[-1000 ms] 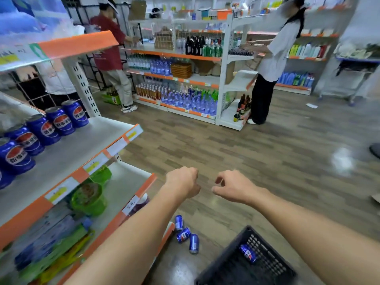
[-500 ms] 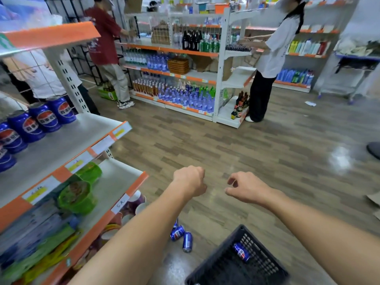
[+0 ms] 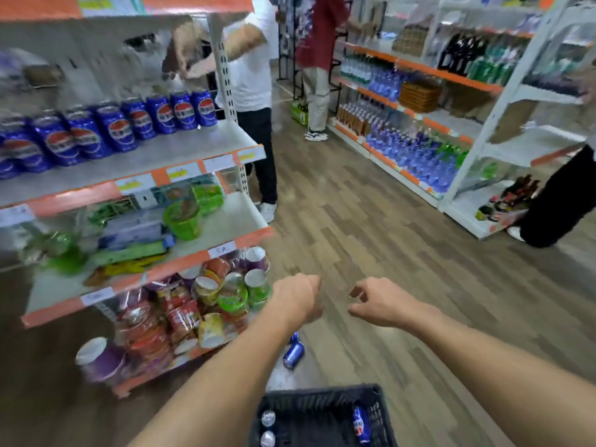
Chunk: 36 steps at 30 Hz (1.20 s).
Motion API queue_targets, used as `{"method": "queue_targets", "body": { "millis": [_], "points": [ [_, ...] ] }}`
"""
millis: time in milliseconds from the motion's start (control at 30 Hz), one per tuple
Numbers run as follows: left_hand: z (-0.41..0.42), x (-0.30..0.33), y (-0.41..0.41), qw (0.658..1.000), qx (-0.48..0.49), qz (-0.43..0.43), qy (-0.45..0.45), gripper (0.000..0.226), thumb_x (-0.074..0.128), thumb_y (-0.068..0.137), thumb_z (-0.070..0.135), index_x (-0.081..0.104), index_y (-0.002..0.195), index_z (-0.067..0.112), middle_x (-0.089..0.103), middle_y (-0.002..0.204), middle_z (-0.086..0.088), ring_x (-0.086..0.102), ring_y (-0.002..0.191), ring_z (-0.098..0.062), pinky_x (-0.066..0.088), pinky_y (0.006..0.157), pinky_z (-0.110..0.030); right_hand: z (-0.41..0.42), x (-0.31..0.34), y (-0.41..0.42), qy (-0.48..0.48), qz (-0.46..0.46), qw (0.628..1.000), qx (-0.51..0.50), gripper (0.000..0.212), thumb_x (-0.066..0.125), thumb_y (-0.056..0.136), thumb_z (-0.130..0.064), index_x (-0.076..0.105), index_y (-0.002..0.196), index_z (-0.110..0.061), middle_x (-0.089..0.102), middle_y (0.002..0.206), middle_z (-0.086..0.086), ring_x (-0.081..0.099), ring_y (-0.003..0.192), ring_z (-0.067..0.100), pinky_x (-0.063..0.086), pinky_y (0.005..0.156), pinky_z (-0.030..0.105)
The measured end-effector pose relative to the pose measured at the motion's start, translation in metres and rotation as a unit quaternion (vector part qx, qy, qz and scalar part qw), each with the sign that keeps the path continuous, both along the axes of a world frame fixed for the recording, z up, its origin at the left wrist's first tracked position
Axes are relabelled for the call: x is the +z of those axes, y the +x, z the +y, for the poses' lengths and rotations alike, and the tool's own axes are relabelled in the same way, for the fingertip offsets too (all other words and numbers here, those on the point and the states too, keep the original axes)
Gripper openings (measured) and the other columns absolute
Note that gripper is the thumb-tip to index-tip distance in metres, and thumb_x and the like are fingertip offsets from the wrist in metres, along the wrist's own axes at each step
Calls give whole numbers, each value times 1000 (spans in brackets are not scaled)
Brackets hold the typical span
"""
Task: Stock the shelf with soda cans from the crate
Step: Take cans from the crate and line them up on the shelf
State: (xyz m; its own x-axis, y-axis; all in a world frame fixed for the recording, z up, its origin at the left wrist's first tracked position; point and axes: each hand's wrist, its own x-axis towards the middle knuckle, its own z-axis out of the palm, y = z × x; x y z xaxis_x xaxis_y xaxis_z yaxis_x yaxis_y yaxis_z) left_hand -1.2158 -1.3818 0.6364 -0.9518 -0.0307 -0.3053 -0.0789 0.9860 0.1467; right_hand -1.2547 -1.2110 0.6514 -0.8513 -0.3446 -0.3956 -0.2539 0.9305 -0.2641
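Currently both hands were empty: left hand (image 3: 298,296) clenched in a loose fist, right hand (image 3: 379,303) half curled, fingers apart, over the floor. Crate (image 3: 382,414) sat near, bottom centre, with cans (image 3: 361,425) lying inside. A stray can (image 3: 293,354) lay on the floor just beyond it. Shelf (image 3: 180,156) at left carried a row of upright cans at its back. Likely full cans: rigid, smooth, fairly heavy, prone to rolling. Best to wrap the grip around mid-body, not the rims.
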Motion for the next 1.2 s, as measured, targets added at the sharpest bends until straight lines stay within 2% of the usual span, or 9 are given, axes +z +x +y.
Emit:
{"method": "queue_targets", "body": {
  "millis": [200,400,533,700,767,900,1000,1133,1200],
  "points": [
    [-12,-10,50,995,101,9,-6,32,58,91,40,59,116,20,65,119,-7,64,110,-32,42,73,-32,-8,-4,17,-2,-15,997,82,48,62,86,-39,63,130,-19,66,128,6,60,118,23,47,91,26],
    [-21,-18,84,988,157,5,-9,35,57,90,52,61,112,24,69,112,-4,66,102,-30,45,71,-34,-15,-11,46,-27,-31,992,115,42,62,84,-37,66,122,-21,69,118,8,65,106,24,53,88,31],
    [-9,-17,109,986,163,1,-17,33,56,92,38,58,119,20,66,117,-7,63,109,-32,41,74,-35,-8,-20,65,-34,-36,990,132,42,63,81,-41,66,119,-23,70,114,7,66,102,24,55,88,34],
    [9,-27,136,983,185,-17,-9,40,59,93,41,54,128,20,64,125,-10,61,114,-34,48,84,-39,4,-35,80,-45,-47,986,155,38,63,84,-44,68,115,-23,71,113,9,65,104,27,53,91,36],
    [20,-36,148,978,205,-25,-5,41,57,95,40,53,131,20,63,129,-10,59,118,-33,47,88,-39,10,-46,83,-30,-51,983,175,42,64,83,-43,65,120,-23,69,116,8,65,105,26,53,92,36],
    [46,-68,167,966,254,-46,6,41,56,95,42,53,131,22,61,133,-5,59,120,-30,48,92,-42,28,-76,85,-9,-60,972,228,39,63,85,-40,66,116,-18,69,113,9,65,104,28,53,90,37],
    [70,-97,181,954,292,-62,17,40,56,94,42,52,130,22,62,130,-5,61,116,-30,49,90,-41,45,-103,86,7,-60,961,270,35,59,87,-36,66,117,-19,69,114,10,65,104,28,54,90,37],
    [99,-138,195,944,321,-74,27,33,54,94,38,53,120,20,64,124,-5,61,111,-30,46,78,-37,69,-152,88,12,-94,948,303,39,61,87,-35,64,122,-18,66,118,7,63,107,23,53,92,35],
    [111,-159,202,939,333,-83,34,33,54,93,37,53,122,20,64,123,-5,62,111,-31,49,81,-38,80,-178,91,26,-99,944,314,38,62,85,-37,64,119,-19,68,116,5,64,104,22,54,90,35]
  ]
}}
